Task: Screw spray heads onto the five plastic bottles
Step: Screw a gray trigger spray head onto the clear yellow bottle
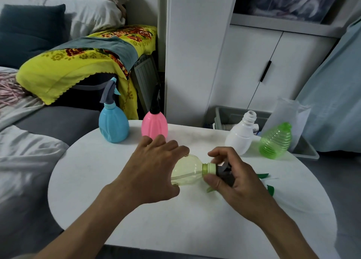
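A pale yellow-green clear bottle (188, 170) lies sideways above the white round table (175, 215), held at its body by my left hand (154, 166). My right hand (232, 176) grips a dark spray head (224, 172) with a light green collar that sits on the bottle's neck. At the table's back stand a blue bottle (113, 124) and a pink bottle (154, 124), each with a spray head on. A white bottle (241, 135) and a ribbed green bottle (275, 141) stand at the back right with bare necks.
Green spray-head parts (270, 189) lie on the table just right of my right hand, partly hidden. A clear plastic bag (289, 120) and a grey bin (304, 149) sit beyond the right edge. A sofa with a yellow blanket (78, 67) is at the left.
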### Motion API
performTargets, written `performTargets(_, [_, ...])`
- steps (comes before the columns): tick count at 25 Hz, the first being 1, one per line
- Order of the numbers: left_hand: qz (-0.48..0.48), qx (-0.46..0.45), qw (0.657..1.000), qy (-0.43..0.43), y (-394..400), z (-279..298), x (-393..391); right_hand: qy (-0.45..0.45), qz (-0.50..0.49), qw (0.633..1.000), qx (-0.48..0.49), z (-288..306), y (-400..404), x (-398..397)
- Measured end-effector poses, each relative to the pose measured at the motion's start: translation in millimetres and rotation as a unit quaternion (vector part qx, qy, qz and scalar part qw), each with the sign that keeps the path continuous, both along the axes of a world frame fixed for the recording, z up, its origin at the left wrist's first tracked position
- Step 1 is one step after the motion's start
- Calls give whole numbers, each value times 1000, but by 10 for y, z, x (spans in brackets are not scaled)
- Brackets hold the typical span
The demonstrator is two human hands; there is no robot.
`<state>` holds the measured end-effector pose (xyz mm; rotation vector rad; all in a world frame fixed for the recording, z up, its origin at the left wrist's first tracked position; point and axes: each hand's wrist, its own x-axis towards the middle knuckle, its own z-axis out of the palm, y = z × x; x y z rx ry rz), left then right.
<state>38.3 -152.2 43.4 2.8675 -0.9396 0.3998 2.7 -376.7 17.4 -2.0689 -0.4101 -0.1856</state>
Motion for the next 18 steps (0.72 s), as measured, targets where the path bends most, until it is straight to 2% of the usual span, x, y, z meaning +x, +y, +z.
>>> performTargets(18, [-3, 18, 1000, -14, -10, -14, 34, 25, -11, 1000, -4, -4, 32, 25])
